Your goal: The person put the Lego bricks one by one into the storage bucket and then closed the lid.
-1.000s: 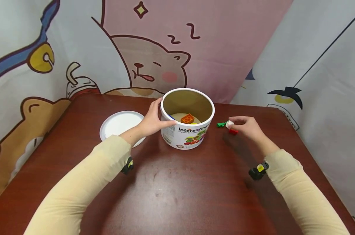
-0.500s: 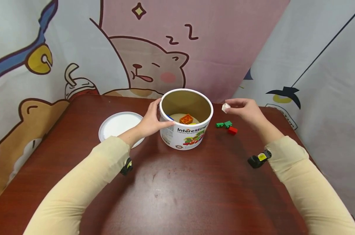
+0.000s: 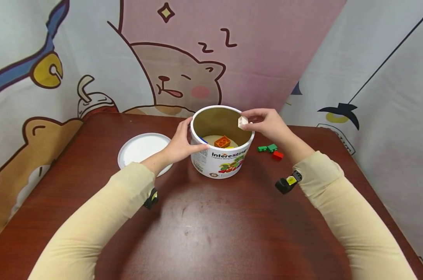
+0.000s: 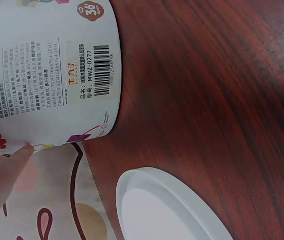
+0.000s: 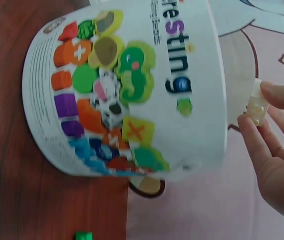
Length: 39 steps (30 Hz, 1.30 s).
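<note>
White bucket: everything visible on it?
Round, open-topped white bucket, plastic-looking, upright on the brown table. Its wall carries "Interesting", colourful pictures and a barcode label. The inside is tan, holding an orange block plus a partly hidden blue piece and yellow piece. The left hand wraps its left side, thumb at the front rim.

A reddish-brown wood-grain table (image 3: 232,210), its top catching pale glare (image 3: 187,227), stands before a white-and-pink fabric backdrop (image 3: 278,46) printed with a sleeping cartoon bear (image 3: 183,77), a yellow bell (image 3: 44,72) on blue ribbon (image 3: 8,77) and a four-pointed star (image 3: 166,12).
</note>
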Each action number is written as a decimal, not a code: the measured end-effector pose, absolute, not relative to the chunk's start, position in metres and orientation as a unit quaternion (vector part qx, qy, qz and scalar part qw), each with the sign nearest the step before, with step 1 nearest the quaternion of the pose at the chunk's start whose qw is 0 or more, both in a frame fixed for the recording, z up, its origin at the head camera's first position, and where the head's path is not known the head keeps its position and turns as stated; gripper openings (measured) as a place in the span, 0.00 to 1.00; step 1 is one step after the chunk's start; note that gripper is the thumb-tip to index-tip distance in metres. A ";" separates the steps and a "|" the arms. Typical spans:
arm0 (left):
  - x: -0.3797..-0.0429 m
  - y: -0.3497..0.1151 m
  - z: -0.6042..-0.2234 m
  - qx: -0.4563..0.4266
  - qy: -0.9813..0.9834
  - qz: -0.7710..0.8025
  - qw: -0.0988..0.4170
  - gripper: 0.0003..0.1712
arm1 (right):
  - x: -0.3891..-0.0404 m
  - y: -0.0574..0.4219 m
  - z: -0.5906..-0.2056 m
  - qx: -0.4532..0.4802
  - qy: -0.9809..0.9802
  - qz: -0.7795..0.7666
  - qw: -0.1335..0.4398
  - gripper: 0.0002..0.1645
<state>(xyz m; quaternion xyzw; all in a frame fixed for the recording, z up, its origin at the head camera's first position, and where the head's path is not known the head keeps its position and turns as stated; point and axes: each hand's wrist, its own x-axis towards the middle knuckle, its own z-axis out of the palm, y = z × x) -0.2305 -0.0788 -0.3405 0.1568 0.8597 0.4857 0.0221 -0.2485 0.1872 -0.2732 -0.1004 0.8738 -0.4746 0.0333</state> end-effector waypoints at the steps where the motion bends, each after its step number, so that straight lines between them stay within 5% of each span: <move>1: -0.230 -0.079 -0.340 0.157 0.859 0.486 0.022 0.60 | -0.249 0.184 -0.274 -0.105 0.874 -0.473 0.035 0.24; 12: -0.230 -0.079 -0.339 0.158 0.859 0.487 0.019 0.59 | -0.251 0.164 -0.274 -0.140 0.853 -0.501 0.048 0.24; 21: -0.230 -0.079 -0.340 0.161 0.857 0.489 0.017 0.59 | -0.250 0.204 -0.275 -0.112 0.830 -0.546 0.018 0.22; 39: -0.231 -0.078 -0.341 0.159 0.859 0.486 0.019 0.59 | -0.250 0.315 -0.370 -0.005 0.868 -0.493 0.054 0.31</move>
